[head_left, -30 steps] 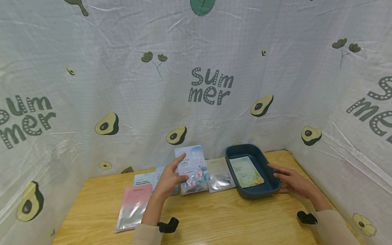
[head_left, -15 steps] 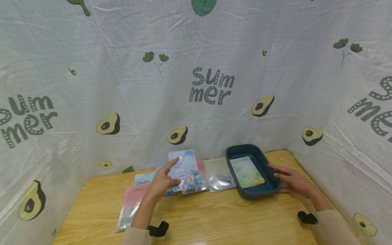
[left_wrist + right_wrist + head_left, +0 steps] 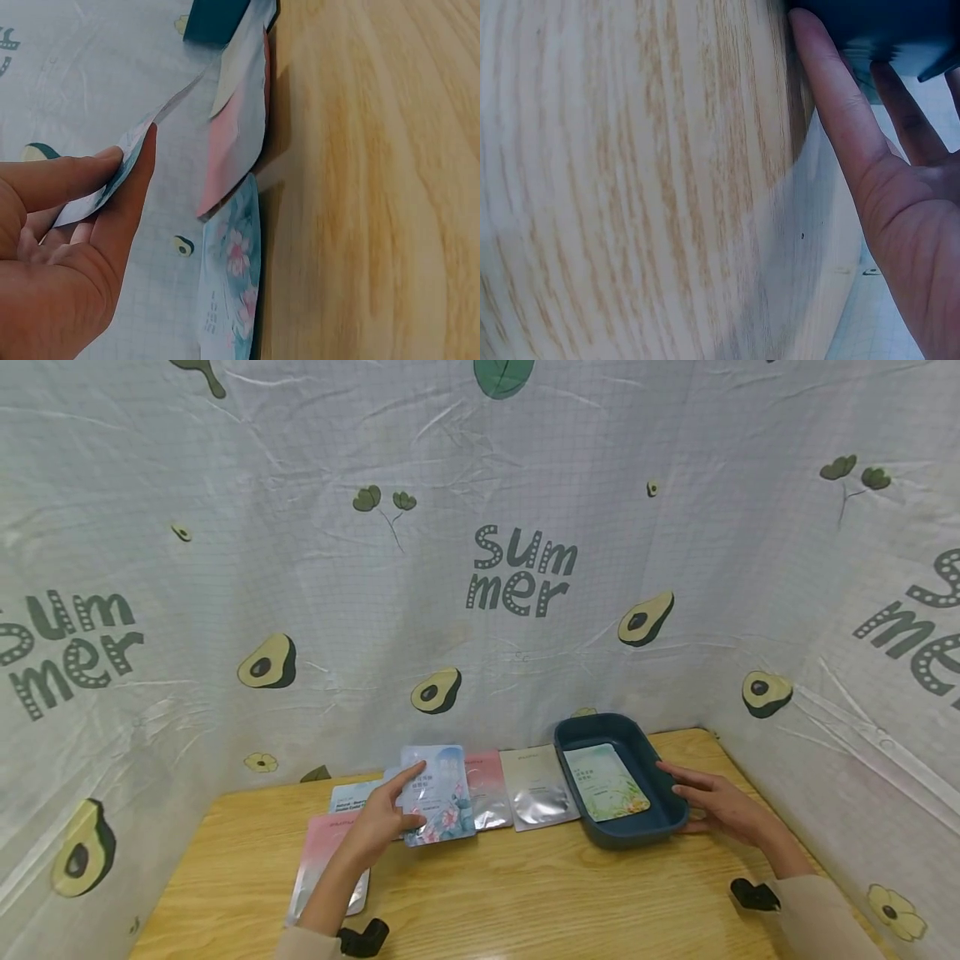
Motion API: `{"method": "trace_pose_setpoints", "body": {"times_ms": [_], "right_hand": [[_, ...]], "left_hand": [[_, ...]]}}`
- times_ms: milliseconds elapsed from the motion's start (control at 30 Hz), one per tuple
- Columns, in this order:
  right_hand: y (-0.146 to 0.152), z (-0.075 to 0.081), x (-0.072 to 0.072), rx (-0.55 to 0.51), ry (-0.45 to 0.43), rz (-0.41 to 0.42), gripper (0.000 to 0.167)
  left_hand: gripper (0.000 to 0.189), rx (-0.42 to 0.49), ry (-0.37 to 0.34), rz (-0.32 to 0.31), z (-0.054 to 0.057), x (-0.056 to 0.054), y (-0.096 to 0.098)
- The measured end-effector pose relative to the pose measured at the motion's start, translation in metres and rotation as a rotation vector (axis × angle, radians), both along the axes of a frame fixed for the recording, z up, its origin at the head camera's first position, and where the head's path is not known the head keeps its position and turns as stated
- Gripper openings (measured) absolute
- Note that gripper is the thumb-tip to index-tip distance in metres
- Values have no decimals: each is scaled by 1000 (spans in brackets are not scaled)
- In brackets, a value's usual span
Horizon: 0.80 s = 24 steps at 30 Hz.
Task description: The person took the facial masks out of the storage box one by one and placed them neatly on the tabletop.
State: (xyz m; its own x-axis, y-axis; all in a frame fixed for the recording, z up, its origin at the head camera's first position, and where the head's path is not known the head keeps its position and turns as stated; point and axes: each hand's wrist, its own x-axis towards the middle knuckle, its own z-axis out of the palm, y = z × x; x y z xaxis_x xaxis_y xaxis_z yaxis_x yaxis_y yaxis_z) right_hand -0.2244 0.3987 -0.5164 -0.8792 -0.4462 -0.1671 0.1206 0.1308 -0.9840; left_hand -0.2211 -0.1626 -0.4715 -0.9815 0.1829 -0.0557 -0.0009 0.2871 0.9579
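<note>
My left hand pinches the edge of a blue sheet mask packet with pink flowers, between thumb and fingers. It is tilted up in front of another blue packet, mostly covered in the head view. My right hand touches the right side of a dark blue plastic tray with extended fingers; in the right wrist view the thumb meets the tray wall. A green sheet mask packet lies inside the tray.
Right of the held packet lie a pink-and-silver packet and a beige-and-silver one. A light blue packet and another pink one lie at the left, partly behind the left arm. Printed cloth hangs behind the wooden table.
My left hand has moved left and down with the blue packet, from in front of the pink-and-silver packet to the other blue one. The right hand and tray stay put.
</note>
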Motion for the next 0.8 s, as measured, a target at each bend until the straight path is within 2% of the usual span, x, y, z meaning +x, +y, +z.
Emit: {"method": "trace_pose_setpoints", "body": {"times_ms": [100, 567, 800], "right_hand": [[0, 0, 0, 12, -1, -6, 59], [1, -1, -2, 16, 1, -14, 59], [1, -1, -2, 15, 1, -18, 59]], "left_hand": [[87, -12, -4, 8, -1, 3, -5], [86, 23, -92, -57, -7, 15, -30], [87, 99, -163, -86, -11, 29, -47]]}}
